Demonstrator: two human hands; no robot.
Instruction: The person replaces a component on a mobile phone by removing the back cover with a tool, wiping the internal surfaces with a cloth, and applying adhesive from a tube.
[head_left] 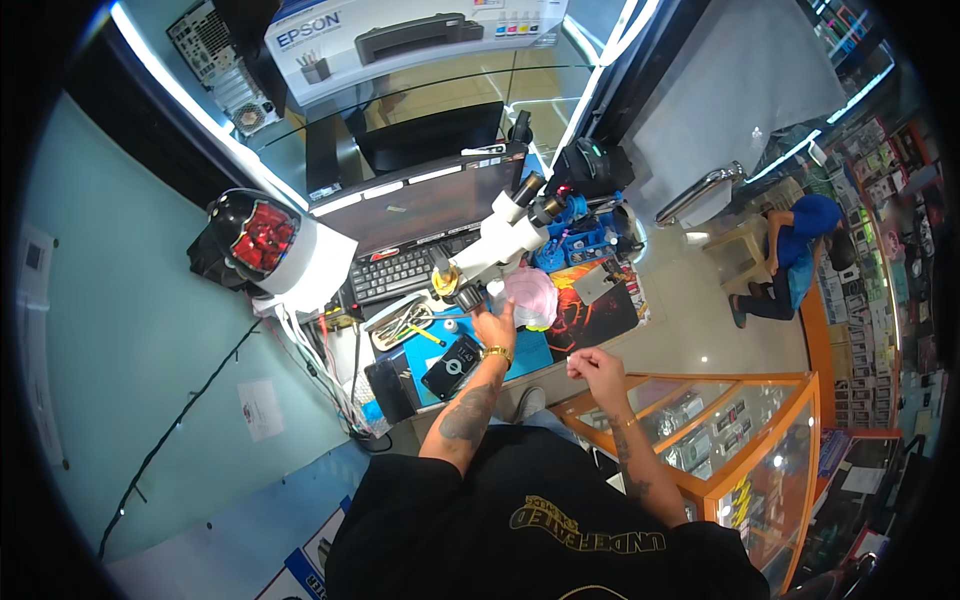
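My left hand [494,326], with a gold band at its wrist, reaches over the blue mat [530,352] beneath the white microscope [498,242]. Its visible fingers are spread apart beside a pink round dish-like thing [533,298]; the microscope partly covers the fingertips. Near my left wrist lies a black smartphone [452,367] with a lit mark on its screen. My right hand [599,371] is raised in front of the bench's edge, its fingers closed together; whatever they pinch, if anything, is too small to make out.
A keyboard [403,270] and monitor [425,205] stand behind the microscope. Left of the mat are a tray of tools [400,320] and hanging cables [318,365]. Blue organisers [585,245] sit at the back right. A glass display case [715,430] flanks my right arm; a person [795,255] sits farther right.
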